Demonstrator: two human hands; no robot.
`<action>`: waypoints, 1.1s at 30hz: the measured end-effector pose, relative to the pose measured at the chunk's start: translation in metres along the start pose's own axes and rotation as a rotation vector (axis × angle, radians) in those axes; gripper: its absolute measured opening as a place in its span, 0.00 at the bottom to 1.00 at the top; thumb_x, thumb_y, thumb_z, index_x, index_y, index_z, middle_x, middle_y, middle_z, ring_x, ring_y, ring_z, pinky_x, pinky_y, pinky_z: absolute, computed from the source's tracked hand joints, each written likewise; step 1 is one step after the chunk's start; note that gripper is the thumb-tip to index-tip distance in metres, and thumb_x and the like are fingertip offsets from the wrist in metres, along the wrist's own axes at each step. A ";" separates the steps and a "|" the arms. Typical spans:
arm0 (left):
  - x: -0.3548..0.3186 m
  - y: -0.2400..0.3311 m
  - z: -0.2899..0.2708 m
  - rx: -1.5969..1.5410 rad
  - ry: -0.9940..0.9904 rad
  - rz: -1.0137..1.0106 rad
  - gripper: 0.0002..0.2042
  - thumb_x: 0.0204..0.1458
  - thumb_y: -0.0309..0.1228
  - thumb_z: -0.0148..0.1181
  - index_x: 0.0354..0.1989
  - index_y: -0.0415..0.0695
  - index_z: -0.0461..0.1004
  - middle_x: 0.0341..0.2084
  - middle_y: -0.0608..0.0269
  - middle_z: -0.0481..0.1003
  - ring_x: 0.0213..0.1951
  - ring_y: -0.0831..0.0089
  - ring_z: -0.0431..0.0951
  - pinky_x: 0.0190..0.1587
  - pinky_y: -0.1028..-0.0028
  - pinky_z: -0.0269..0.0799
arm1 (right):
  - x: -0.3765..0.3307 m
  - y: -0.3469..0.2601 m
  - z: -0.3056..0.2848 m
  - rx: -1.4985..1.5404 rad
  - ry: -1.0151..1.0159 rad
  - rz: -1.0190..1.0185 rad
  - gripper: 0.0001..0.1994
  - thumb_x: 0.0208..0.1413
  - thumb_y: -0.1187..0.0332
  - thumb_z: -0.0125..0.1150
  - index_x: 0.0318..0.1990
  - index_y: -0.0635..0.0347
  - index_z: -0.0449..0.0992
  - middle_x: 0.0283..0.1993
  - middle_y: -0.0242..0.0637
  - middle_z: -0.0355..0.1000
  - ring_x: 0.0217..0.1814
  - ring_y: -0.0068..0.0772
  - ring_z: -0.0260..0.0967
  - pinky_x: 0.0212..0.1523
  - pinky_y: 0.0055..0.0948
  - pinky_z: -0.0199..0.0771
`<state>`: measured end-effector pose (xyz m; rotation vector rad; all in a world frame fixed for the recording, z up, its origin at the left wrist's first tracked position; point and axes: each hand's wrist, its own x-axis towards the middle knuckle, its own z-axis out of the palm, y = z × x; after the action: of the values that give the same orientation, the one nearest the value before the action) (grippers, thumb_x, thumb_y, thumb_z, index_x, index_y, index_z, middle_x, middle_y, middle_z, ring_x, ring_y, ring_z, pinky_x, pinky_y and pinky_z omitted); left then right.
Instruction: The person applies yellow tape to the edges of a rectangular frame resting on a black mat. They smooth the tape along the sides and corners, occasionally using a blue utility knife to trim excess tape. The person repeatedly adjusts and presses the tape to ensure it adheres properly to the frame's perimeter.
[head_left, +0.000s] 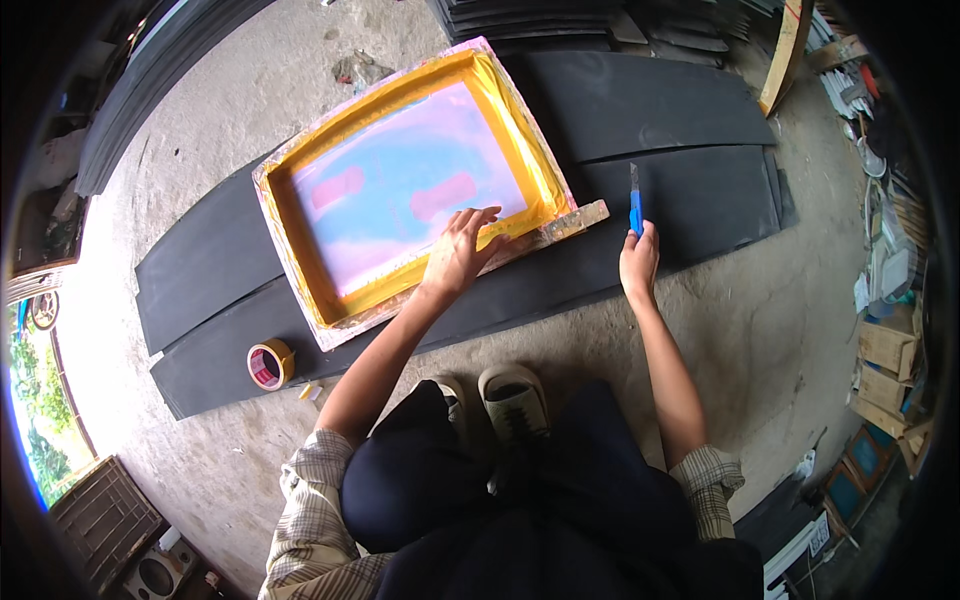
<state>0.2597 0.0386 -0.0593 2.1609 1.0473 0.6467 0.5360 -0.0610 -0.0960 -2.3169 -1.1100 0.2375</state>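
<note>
Rectangular frame (530, 150) lined on its inner walls with glossy yellow material and resting, tilted in plan, on broad black sheets (690, 190) laid over a concrete floor (740, 310). The flat panel (395, 185) enclosed by the frame is mottled light blue and pink, with two deeper pink patches. The left hand (460, 250) is held at the frame's near side, toward the right end; its fingers are loosely bent and slightly spread, the thumb standing apart from them, and whether they touch the frame cannot be told from this view. The right hand (640, 262), well to the right of the frame, has its fingers closed around the handle of a blue utility knife (636, 210), whose bare blade points away from the wearer. Left of the frame's near corner, a roll of yellow tape (286, 360) lies at the margin of the black sheets, with a small yellow-and-white piece (311, 391) just beside it. Nearer the wearer than the frame are sandals (513, 395) on the wearer's feet; beyond its far side, a stack of dark sheets (540, 25); far to its right, cardboard boxes (885, 350).
</note>
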 end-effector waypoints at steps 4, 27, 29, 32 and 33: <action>-0.006 -0.016 -0.008 -0.009 -0.137 -0.026 0.16 0.51 0.36 0.63 0.45 0.41 0.75 0.38 0.55 0.76 0.44 0.57 0.76 0.49 0.63 0.71 | 0.017 0.004 0.016 -0.131 -0.056 0.033 0.12 0.61 0.69 0.49 0.49 0.67 0.67 0.46 0.53 0.67 0.53 0.55 0.65 0.52 0.47 0.66; 0.004 -0.001 0.048 0.101 -0.050 0.193 0.17 0.45 0.23 0.60 0.47 0.38 0.73 0.40 0.57 0.75 0.40 0.63 0.77 0.40 0.68 0.77 | 0.016 -0.075 0.010 0.329 -0.564 -0.847 0.24 0.33 0.77 0.72 0.44 0.60 0.76 0.42 0.36 0.73 0.51 0.39 0.67 0.64 0.41 0.61; 0.001 0.003 0.050 0.187 -0.036 0.218 0.19 0.44 0.22 0.59 0.48 0.38 0.72 0.41 0.57 0.75 0.41 0.64 0.77 0.40 0.70 0.78 | 0.017 -0.075 0.010 0.334 -0.565 -0.842 0.24 0.33 0.77 0.72 0.44 0.60 0.76 0.42 0.36 0.73 0.50 0.38 0.68 0.64 0.41 0.61; -0.003 0.007 0.051 0.289 -0.032 0.235 0.22 0.43 0.22 0.57 0.51 0.37 0.70 0.46 0.57 0.73 0.44 0.65 0.77 0.42 0.71 0.78 | 0.017 -0.074 0.010 0.341 -0.565 -0.833 0.24 0.33 0.77 0.72 0.44 0.60 0.77 0.42 0.35 0.73 0.50 0.38 0.68 0.64 0.41 0.61; -0.004 0.008 0.051 0.322 -0.030 0.246 0.22 0.43 0.22 0.56 0.52 0.36 0.70 0.47 0.56 0.72 0.45 0.66 0.77 0.43 0.71 0.78 | 0.017 -0.074 0.010 0.342 -0.565 -0.830 0.24 0.33 0.77 0.72 0.44 0.60 0.77 0.43 0.36 0.73 0.50 0.38 0.68 0.64 0.41 0.61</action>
<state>0.2953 0.0143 -0.0881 2.5997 0.9275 0.5839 0.4941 -0.0063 -0.0623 -1.3558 -2.0095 0.7065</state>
